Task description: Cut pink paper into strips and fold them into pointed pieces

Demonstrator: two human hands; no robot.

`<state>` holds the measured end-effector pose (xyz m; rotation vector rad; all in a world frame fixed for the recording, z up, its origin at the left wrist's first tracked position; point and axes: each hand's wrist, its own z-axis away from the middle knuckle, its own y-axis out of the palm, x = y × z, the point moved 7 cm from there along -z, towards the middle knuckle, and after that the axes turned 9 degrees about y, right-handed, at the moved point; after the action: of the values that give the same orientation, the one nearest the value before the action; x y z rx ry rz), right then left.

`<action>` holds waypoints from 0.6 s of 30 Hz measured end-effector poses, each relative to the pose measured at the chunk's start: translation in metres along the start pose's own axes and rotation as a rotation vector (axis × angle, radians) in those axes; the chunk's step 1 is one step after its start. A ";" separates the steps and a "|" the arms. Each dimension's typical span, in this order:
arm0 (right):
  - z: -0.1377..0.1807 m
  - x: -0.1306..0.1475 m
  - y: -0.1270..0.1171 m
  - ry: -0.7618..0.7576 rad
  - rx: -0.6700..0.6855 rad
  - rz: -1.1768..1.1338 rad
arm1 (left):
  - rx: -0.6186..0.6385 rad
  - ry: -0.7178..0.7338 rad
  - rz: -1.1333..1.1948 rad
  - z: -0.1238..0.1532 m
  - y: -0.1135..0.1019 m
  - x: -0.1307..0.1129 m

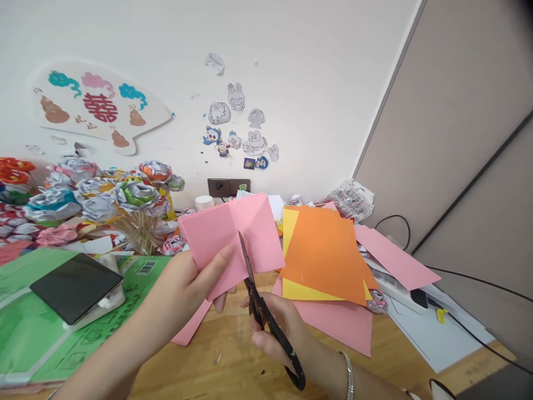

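Note:
My left hand [189,280] pinches a folded pink sheet of paper [233,233] by its lower left edge and holds it up over the wooden table [233,355]. My right hand [275,328] grips black-handled scissors [260,303], whose blades point up and cut into the sheet's lower edge near the middle fold. A thin bracelet [348,375] circles my right wrist.
Orange paper [327,253], yellow and more pink sheets lie stacked right of the hands. A dark tablet-like device [77,286] rests on green card [25,328] at left. Paper flowers [100,194] on sticks crowd the back left. Cables [478,333] and white sheets lie at the right edge.

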<state>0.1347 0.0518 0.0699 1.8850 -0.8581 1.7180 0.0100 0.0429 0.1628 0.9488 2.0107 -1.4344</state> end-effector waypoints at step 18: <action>0.001 -0.009 -0.002 0.039 -0.157 0.001 | 0.009 -0.006 0.035 0.001 0.000 0.001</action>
<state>0.1367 0.0542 0.0616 1.7431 -0.9491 1.6324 0.0092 0.0420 0.1622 0.9778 1.9754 -1.4264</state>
